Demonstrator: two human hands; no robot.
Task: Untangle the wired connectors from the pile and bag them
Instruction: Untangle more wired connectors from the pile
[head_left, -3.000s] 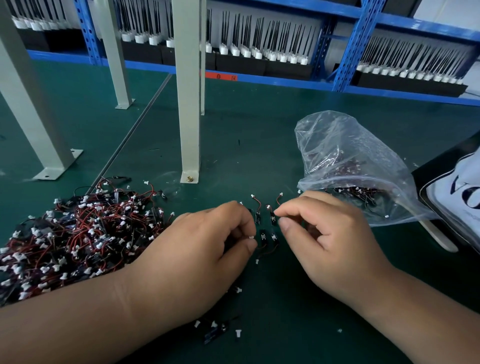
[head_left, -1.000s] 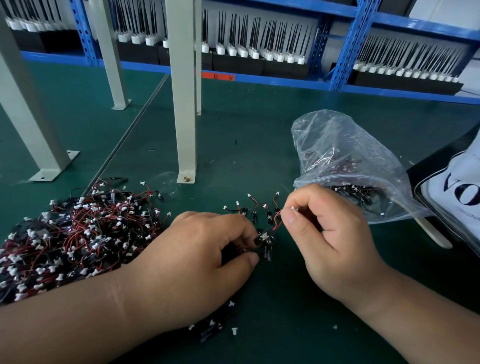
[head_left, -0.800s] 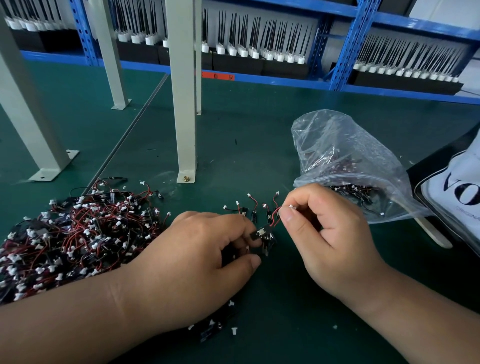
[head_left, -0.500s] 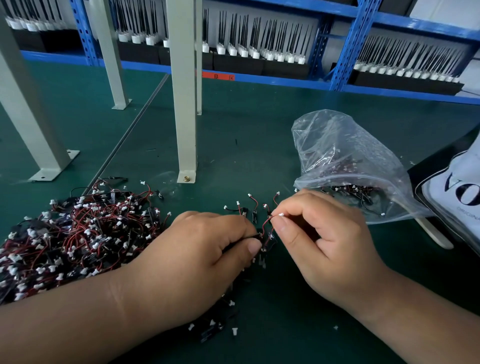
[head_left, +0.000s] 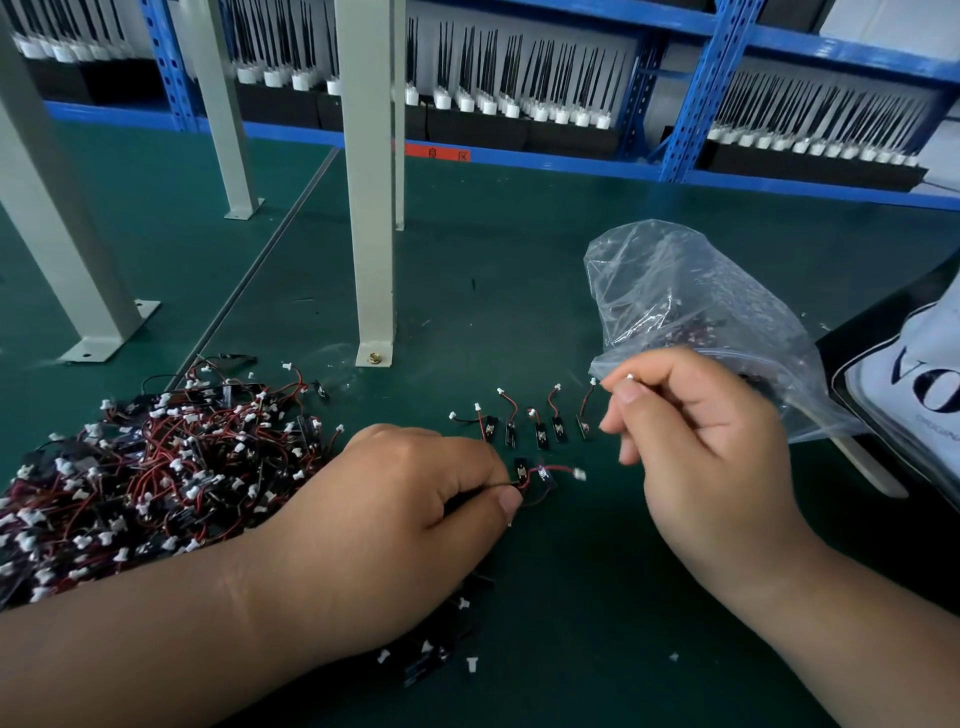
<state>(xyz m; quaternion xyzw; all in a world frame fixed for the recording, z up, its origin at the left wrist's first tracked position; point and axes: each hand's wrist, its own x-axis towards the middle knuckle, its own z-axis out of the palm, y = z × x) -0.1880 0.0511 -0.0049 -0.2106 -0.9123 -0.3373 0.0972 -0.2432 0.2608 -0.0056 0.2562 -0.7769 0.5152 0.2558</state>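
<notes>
The connectors are small black boards on red-and-black wires tipped with white plugs. My left grip (head_left: 395, 519) pinches the wire of a tangled pair (head_left: 540, 475). My right grip (head_left: 696, 447) pinches one white plug (head_left: 629, 378) just before the clear bag (head_left: 691, 312). The pile (head_left: 156, 467) sprawls left on the green tabletop (head_left: 519, 260), with blue shelving (head_left: 701, 104) behind.

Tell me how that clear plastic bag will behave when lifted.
The bag looks thin and crinkled, so it will probably sag and fold. The connectors inside look small, so it is likely light, and they may shift as it moves.
</notes>
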